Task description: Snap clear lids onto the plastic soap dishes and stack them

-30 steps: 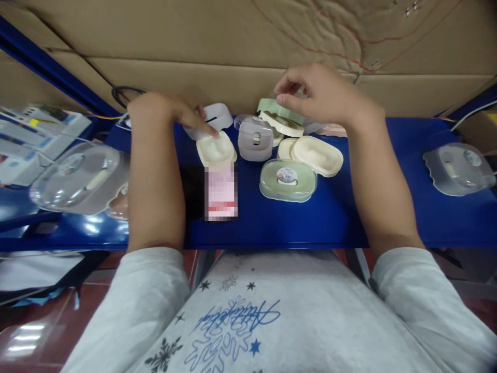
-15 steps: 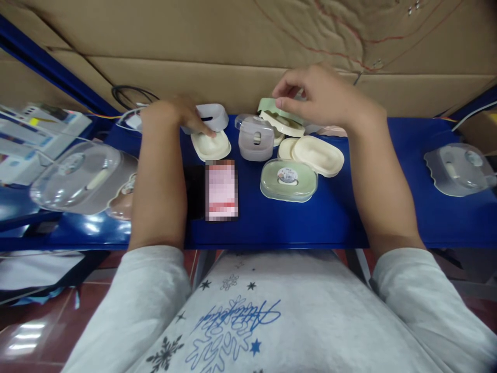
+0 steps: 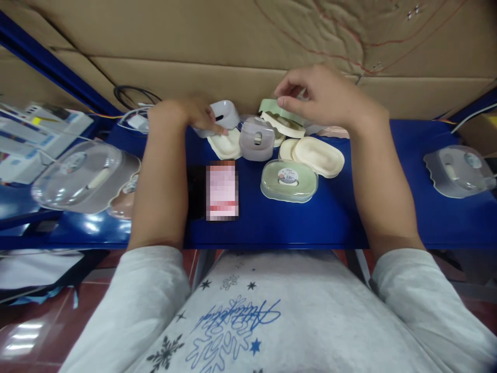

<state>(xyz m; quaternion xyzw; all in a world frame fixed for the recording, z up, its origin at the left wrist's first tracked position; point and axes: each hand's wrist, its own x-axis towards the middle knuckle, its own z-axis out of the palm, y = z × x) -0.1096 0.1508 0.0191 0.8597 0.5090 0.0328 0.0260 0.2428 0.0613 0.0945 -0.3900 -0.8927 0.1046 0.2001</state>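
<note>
1. At the left stood one white-and-blue boxy stack [image 3: 48, 140]; nearer and right of it, one large, rounded, clear plastic box [image 3: 83, 178] sat with one peach-coloured piece [image 3: 122, 205] by its right end, partly behind the left forearm.
2. Beyond the left wrist lay one coil of thin black cable [image 3: 135, 94].
3. The left hand [image 3: 192, 115] was partly spread, its index finger extended onto one shallow cream plastic tray [image 3: 224, 145]; whether its hidden fingers gripped anything could not be told. Just beyond the tray was one whitish-grey plastic container with a dark slot [image 3: 225, 115].
4. Nearer lay one phone with a blurred pink screen [image 3: 222, 190] on the blue tabletop [image 3: 248, 228].
5. Right of the cream tray stood one translucent greyish box with an oval slot [image 3: 257, 147].
6. To its right, near, was one pale-green oval box under a clear cover [image 3: 288, 189], labelled on top; just beyond, two cream oval trays [image 3: 319, 157] overlapped.
7. Far behind these, the right hand [image 3: 306, 96] hung half-curled, thumb and fingers apart, over one pale-green plastic piece [image 3: 267, 105]; contact could not be told. One cream wavy-edged piece [image 3: 285, 126] lay tilted just below that.
8. Well apart at the right sat one clear, wavy-rimmed plastic box [image 3: 458, 173].
</note>
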